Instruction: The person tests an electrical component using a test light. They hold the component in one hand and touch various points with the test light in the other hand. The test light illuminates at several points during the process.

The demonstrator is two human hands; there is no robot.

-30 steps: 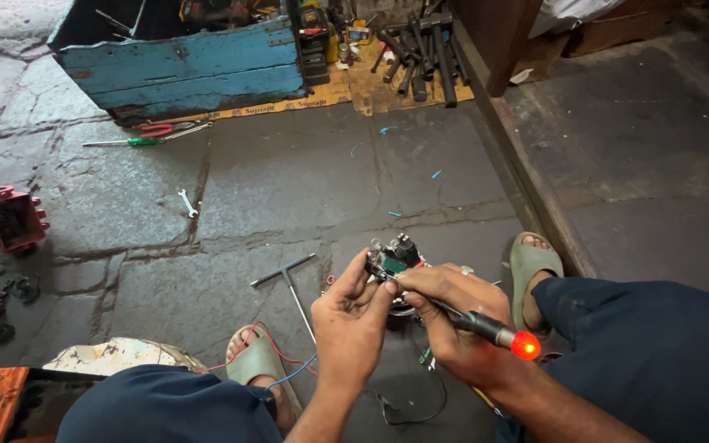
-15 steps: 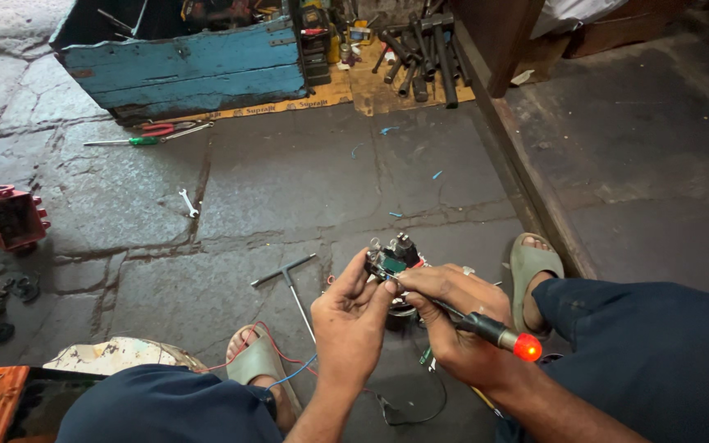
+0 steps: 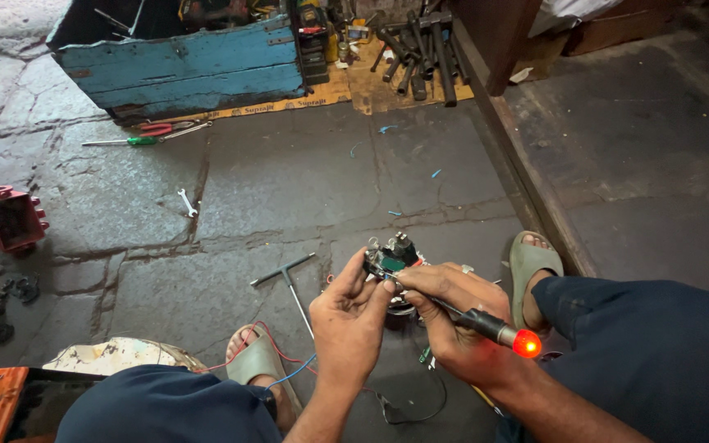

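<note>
The left hand pinches a small circuit board between thumb and fingertips, holding it above the stone floor between the person's 2 sandalled feet. The board carries dark components and a patch of green; finer detail is too small to tell. The right hand is closed around a soldering iron, gripped like a pen, its tip up against the board's near side. A red lamp glows at the iron's rear end, just right of the right wrist.

Taking the board as the landmark: a T-handle wrench lies on the floor just to its left. Thin red and blue wires trail below and left of it, past the left sandal. The right sandal sits to its right. A small spanner lies farther up and left. Well beyond that, a green-handled screwdriver and red-handled pliers lie in front of a blue wooden box. A row of dark metal tools rests on cardboard straight above the board. A red metal housing stands far to its left.
</note>
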